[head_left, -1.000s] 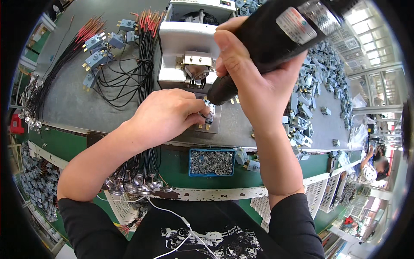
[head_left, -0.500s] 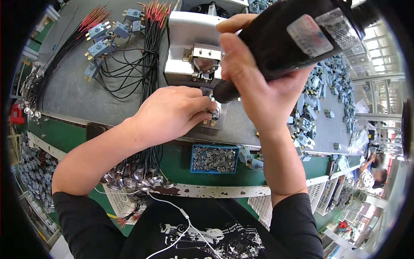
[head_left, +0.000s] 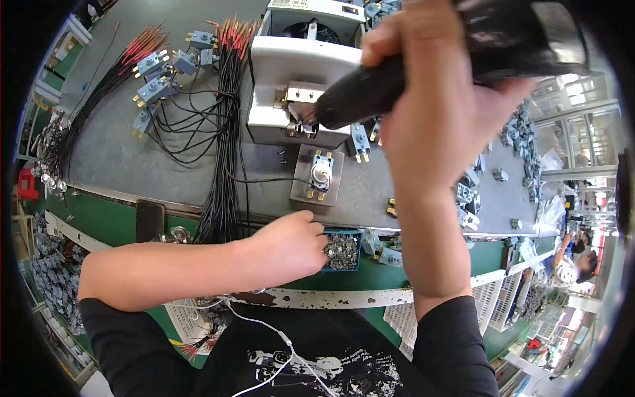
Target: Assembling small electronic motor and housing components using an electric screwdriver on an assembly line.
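In the head view, my right hand grips a black power screwdriver, its nose at the pick-up point of a white screw feeder. Lower down, my left hand reaches over a blue tray of small metal parts, fingers curled down among them; whatever they pinch is hidden. Between the two hands, a metal block fixture bears a grey part with brass terminals and a round silver piece on top. One black wire runs to it from the left.
A bundle of black wires with red ends lies left of the feeder, beside several grey switch-like units. More grey units are heaped at the right. The worn bench edge runs in front of me.
The screwdriver has moved up and left, from the fixture to the feeder. My left hand has left the part on the fixture and come down toward me into the blue tray.
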A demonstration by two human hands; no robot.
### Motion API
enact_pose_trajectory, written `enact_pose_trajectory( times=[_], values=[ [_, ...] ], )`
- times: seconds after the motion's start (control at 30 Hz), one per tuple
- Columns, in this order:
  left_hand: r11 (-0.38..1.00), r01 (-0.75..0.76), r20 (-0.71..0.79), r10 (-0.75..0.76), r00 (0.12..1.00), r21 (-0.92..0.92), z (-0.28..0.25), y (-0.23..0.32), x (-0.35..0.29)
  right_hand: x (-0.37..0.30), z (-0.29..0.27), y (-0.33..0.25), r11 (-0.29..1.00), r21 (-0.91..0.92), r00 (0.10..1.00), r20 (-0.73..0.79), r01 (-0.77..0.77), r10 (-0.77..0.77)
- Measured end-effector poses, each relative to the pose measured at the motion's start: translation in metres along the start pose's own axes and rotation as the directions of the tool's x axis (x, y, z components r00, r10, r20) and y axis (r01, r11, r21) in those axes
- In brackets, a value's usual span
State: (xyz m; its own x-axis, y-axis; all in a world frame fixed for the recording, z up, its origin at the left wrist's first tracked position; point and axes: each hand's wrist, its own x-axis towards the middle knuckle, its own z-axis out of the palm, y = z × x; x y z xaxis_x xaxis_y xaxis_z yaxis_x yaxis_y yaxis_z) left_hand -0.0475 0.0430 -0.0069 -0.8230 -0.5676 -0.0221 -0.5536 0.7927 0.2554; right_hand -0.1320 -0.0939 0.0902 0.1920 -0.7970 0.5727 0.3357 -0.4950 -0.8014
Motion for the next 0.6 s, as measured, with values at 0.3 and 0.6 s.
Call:
enact_pose_trajectory(
  times=[0.3, 0.6],
  values=[
    [1.0, -0.007, -0.097, 0.005, 0.995, -0.02, 0.014, -0.001, 0.001, -0.004, 0.038, 0.007, 0.999, 0.027, 0.994, -0.104, 0.016, -0.013],
    [0.954, -0.077, -0.211, 0.015, 0.977, -0.289, 0.009, -0.003, 0.001, -0.012, -0.01, -0.001, 0.989, 0.148, 0.999, 0.049, -0.007, 0.0]
  ],
)
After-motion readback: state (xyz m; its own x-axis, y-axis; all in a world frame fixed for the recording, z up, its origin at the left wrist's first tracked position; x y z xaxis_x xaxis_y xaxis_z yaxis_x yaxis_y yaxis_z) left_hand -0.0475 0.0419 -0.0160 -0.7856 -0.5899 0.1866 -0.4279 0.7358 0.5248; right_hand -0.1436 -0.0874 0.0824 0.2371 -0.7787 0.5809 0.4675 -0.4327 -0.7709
